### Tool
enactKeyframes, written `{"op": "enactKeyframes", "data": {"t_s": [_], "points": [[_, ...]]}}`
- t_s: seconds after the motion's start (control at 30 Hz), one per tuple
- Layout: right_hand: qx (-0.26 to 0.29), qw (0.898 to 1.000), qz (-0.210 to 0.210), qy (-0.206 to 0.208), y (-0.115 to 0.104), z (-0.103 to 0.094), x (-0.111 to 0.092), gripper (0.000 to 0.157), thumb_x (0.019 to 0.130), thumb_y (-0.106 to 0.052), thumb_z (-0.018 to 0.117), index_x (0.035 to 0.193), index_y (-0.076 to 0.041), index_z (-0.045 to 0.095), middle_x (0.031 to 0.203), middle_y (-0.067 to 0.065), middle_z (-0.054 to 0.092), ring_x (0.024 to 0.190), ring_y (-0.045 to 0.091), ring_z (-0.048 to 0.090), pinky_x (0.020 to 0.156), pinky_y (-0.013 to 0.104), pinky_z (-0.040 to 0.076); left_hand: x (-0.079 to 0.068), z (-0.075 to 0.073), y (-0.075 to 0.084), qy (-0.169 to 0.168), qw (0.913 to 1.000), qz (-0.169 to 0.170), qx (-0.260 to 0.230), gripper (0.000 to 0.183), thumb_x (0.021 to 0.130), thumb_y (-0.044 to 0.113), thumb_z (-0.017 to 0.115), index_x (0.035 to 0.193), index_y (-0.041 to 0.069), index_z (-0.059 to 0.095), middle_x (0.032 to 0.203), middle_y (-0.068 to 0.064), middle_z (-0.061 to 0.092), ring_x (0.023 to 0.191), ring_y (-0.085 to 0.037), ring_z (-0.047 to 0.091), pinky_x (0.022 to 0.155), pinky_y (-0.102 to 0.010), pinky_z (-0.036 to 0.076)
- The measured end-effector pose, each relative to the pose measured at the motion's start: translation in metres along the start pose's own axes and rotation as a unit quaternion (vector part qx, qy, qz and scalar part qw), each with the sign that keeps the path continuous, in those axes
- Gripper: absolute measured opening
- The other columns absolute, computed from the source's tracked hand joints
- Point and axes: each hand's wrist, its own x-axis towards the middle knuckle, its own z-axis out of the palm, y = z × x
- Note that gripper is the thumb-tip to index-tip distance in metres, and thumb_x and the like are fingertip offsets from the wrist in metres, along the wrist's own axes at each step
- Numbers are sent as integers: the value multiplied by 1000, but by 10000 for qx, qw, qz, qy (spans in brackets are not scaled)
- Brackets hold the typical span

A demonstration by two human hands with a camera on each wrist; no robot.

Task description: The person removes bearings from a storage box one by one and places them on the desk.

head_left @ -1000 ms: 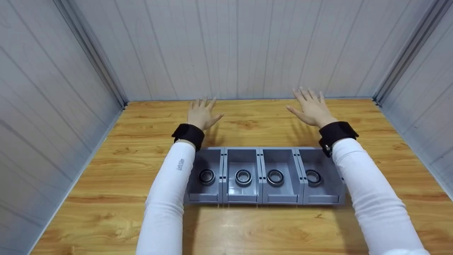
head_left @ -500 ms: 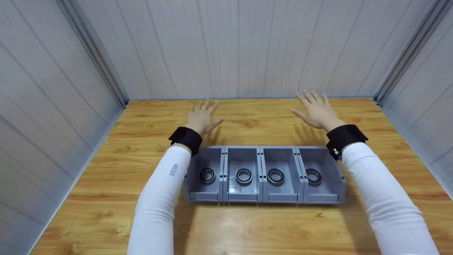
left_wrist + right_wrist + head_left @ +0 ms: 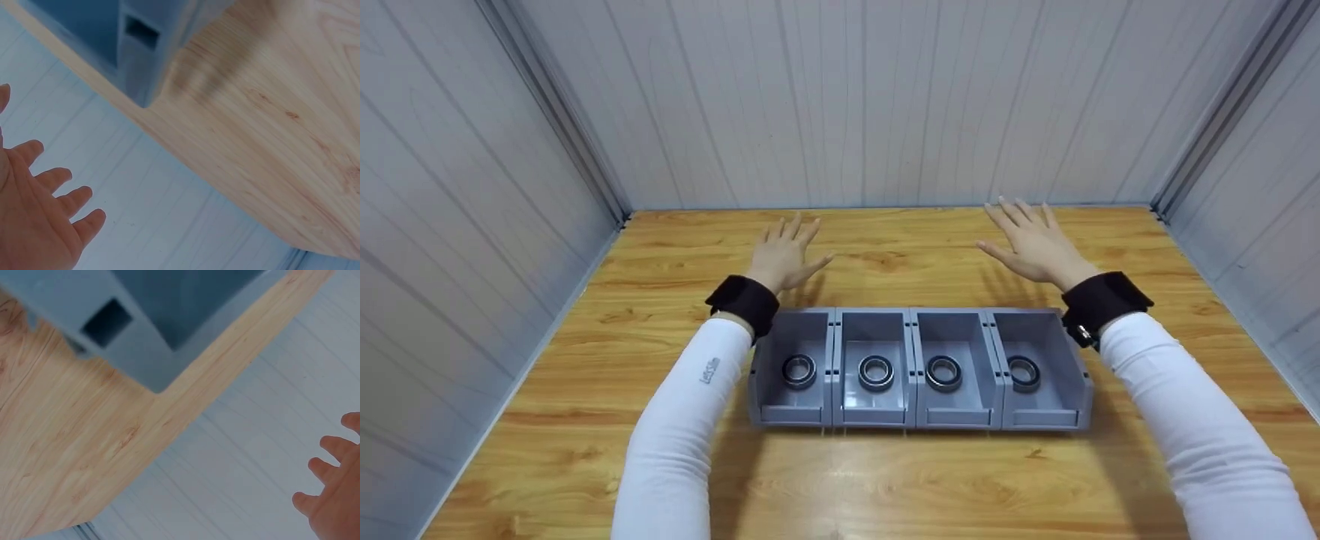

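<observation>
Grey bins, four abreast, one black-and-silver ring in each, left hand and right hand spread beyond

- A table of yellow-brown wood grain.
- A pale back wall with lines, along the table's far edge.
- Two pale side walls.
- A grey strip in each back corner.
</observation>
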Motion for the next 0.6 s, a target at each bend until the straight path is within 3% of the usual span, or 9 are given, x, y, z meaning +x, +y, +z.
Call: {"op": "enactKeyframes", "data": {"t_s": [0.6], "points": [[181, 9998, 2, -51, 12, -2, -27, 72, 96, -55, 37, 150, -11, 19, 154, 19, 18, 141, 41, 13, 109, 62, 2, -21, 4, -13, -50, 9993, 72, -376, 72, 95, 58, 33, 152, 22, 9, 157, -13, 6, 144, -35, 7, 114, -52, 9]]}}
